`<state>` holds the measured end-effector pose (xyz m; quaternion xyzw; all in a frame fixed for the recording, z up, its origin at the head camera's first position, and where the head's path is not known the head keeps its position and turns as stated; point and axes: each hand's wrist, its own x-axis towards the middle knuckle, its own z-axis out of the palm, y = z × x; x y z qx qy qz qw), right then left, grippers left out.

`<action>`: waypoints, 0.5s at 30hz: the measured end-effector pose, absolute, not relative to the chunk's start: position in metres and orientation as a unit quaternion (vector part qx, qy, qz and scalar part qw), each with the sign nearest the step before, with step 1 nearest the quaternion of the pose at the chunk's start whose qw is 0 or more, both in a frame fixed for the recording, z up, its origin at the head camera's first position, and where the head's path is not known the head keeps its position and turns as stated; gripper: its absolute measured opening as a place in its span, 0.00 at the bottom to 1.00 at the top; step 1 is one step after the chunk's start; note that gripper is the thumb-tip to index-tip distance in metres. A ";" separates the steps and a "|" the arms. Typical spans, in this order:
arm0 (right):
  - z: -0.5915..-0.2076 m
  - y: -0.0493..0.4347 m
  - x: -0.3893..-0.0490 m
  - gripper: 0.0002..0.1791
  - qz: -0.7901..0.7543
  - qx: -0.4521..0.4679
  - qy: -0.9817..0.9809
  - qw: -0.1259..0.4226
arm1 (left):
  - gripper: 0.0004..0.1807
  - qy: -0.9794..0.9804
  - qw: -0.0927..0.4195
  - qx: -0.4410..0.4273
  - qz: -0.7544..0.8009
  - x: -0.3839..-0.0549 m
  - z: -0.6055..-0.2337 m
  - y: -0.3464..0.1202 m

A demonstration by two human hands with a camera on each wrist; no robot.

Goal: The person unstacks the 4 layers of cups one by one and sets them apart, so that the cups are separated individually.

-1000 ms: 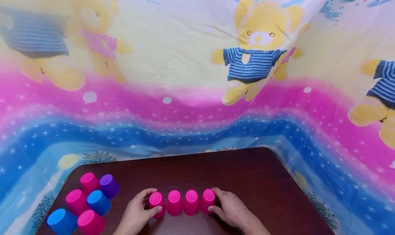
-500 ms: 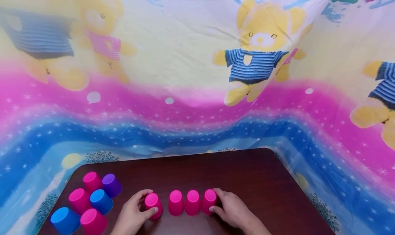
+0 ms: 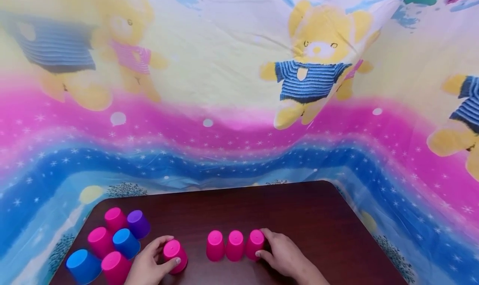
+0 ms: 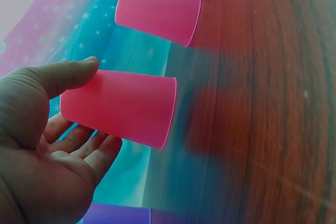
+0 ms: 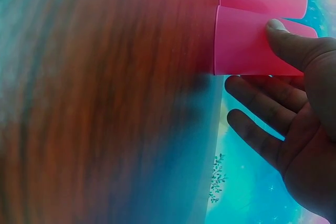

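My left hand [image 3: 147, 265] grips an upside-down pink plastic cup [image 3: 174, 255], thumb on the near side and fingers behind it. In the left wrist view this cup [image 4: 123, 108] is close over the table top, its rim facing down. Toward the right, my right hand [image 3: 283, 254] pinches the end pink cup [image 3: 254, 244] of a row, its thumb [image 5: 278, 27] laid on the wall. Two more upside-down pink cups, a middle one [image 3: 234, 246] and a left one [image 3: 215, 246], stand beside it in that row. A gap separates the left-hand cup from them.
On the table's left side stand several upside-down cups: a purple cup [image 3: 139, 224], a near blue cup [image 3: 83, 266], another blue cup [image 3: 126, 243] and pink cups [image 3: 115, 219]. The dark wooden table [image 3: 299, 210] meets a bear-printed cloth [image 3: 224, 68] behind it.
The left hand has carried its pink cup leftward and a little toward me, away from the row. The right hand stays on its cup. The view has shifted slightly.
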<state>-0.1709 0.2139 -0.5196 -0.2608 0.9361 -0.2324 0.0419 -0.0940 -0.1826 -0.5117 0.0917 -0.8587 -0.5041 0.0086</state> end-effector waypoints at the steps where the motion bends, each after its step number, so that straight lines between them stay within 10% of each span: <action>1: -0.520 0.214 -0.171 0.28 -0.231 -0.261 0.936 0.041 | 0.41 -0.858 0.006 0.094 -0.506 -0.093 -0.511 -0.184; 15: -0.520 0.214 -0.172 0.29 -0.227 -0.264 0.937 0.036 | 0.51 -0.839 -0.034 0.159 -0.520 -0.074 -0.518 -0.207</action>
